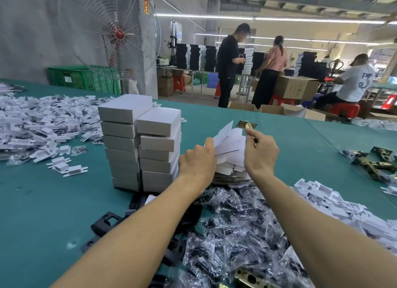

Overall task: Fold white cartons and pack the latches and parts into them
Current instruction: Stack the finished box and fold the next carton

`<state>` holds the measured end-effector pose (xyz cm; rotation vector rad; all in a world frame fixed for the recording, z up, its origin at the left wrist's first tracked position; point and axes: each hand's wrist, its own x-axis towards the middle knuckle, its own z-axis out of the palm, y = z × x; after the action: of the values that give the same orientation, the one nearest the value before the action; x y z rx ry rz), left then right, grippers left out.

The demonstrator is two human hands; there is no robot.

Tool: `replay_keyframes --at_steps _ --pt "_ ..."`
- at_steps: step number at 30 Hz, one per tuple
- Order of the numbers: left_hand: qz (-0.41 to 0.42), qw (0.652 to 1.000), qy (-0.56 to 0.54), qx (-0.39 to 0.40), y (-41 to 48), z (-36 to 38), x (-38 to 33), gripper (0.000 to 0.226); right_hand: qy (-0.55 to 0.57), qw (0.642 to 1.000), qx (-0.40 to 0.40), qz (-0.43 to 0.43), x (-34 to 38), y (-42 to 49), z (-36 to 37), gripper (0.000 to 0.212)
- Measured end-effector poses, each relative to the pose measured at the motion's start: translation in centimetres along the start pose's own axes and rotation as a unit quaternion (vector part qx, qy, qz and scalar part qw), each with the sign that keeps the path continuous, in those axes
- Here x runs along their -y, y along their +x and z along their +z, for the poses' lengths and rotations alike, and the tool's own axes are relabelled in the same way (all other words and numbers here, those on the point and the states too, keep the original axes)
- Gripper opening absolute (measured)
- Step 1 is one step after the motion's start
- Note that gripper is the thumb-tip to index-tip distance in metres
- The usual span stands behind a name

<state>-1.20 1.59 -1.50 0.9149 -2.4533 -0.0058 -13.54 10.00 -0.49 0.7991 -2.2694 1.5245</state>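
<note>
While the left hand (197,158) pinches a carton (231,142), the right hand (261,155) grips a latch (247,125) — brass-coloured.

My two bare forearms reach forward side by side. My left hand (196,162) pinches a flat white cardboard carton (231,143) between thumb and fingers; just right of it, my right hand (261,153) curls round a brass metal latch (247,125).

carton stacks (139,141): two standing on the desk (53,201), roughly seven and six cartons
brass latches (373,165): about five showing
bagged parts (236,229): piling up, uncountable
people (227,68): three working behind
fan (111,36): one standing
green crate (75,78): one sitting
</note>
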Motion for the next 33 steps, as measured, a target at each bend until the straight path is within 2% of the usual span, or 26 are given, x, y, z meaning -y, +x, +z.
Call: replay_keyframes --at_steps 3,6,11,16,20,23,25,28,31,33 --pt "-0.018 1.000 -0.016 -0.002 0.1 -0.4 -0.1 0.019 -0.049 0.996 0.065 -0.040 0.3 -0.5 0.3 0.031" --pt "-0.035 0.998 -0.044 -0.002 0.1 -0.7 -0.1 0.015 -0.123 0.985 0.115 -0.036 0.1 -0.7 0.7 0.032" --pt "-0.062 0.993 -0.102 0.015 0.1 -1.2 0.8 0.011 -0.189 0.976 0.107 -0.019 0.1 -1.1 0.6 0.029" --pt "-0.052 0.991 -0.125 0.006 -0.5 -1.4 1.0 0.013 -0.131 0.986 0.100 0.026 0.4 -0.8 1.1 0.027" --pt "-0.055 0.989 -0.137 0.002 -0.7 -1.9 1.2 0.011 -0.233 0.955 0.183 0.023 0.2 -0.9 1.6 0.034" --pt "-0.071 0.984 -0.165 -0.016 -1.0 -2.5 1.5 0.012 -0.256 0.940 0.226 0.015 0.3 -1.2 1.3 0.046" --pt "-0.077 0.980 -0.177 -0.048 -1.5 -3.0 1.5 0.013 -0.239 0.940 0.243 0.022 0.7 -1.6 0.9 0.050" --pt "-0.073 0.980 -0.151 -0.104 -2.3 -3.9 1.1 0.018 -0.167 0.961 0.212 0.053 2.0 -2.1 0.5 0.045" --pt "-0.024 0.984 -0.105 -0.139 -3.6 -4.5 0.7 0.022 -0.059 0.970 0.215 0.098 4.1 -2.6 -0.2 0.052" --pt "0.017 0.984 -0.097 -0.150 -4.8 -5.0 0.6 0.022 0.040 0.966 0.198 0.159 5.5 -3.1 -0.8 0.059"
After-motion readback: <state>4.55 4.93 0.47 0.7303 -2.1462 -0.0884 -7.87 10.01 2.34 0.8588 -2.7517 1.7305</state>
